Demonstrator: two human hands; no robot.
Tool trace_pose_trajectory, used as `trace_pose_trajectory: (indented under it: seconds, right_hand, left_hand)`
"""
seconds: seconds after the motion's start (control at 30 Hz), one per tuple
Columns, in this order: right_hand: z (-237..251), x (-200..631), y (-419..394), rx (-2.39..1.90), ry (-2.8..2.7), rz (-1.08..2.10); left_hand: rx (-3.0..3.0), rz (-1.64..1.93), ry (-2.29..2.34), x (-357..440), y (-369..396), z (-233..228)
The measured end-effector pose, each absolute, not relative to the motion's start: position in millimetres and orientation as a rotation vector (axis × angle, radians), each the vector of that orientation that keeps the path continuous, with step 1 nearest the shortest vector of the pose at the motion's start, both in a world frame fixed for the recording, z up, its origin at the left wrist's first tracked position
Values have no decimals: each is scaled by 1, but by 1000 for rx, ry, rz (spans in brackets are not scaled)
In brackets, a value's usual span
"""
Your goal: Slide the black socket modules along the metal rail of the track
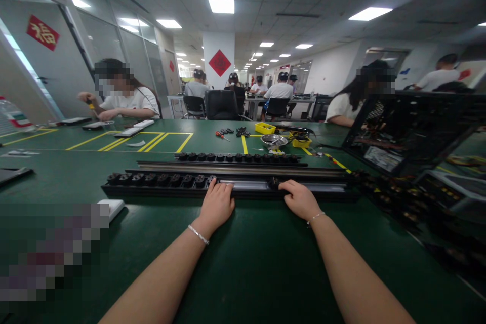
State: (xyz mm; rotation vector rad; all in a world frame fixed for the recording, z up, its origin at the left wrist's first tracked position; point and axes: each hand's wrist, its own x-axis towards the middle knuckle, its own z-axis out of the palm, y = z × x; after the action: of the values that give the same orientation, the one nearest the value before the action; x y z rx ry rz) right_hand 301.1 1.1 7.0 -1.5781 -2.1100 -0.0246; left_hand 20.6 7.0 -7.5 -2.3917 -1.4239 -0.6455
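Note:
A long black rail (250,193) lies across the table before me, with a row of black socket modules (163,179) in its left part and a pale, bare channel at its middle. My left hand (217,203) is closed over the rail's near edge, its fingertips beside the last module in the row. Farther right, a single black socket module (273,183) sits in the channel, apart from that row. My right hand (300,199) pinches at its right side, fingers bent. The fingertips' exact contact is too small to make out.
Behind the rail lie another strip of sockets (239,158), a red screwdriver (222,135), a metal bowl (274,140) and a yellow bin (265,128). A black open-sided case (395,131) and dark parts crowd the right. People sit across the table (243,268).

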Motion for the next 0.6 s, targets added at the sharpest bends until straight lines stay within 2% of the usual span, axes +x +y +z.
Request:
trace_pose_trajectory:
  seconds: [0.17,0.4,0.6]
  right_hand:
    - [3,288,4,-1522,-1858,-111]
    - [1,252,8,-1825,-1597,-151]
    - [-1,246,11,-1850,-1539,-180]
  left_hand:
    - [-2388,-660,-1433,21,7,-8]
    - [-2376,-651,-1429,22,7,-7]
    - [-2370,-664,-1423,22,6,-7]
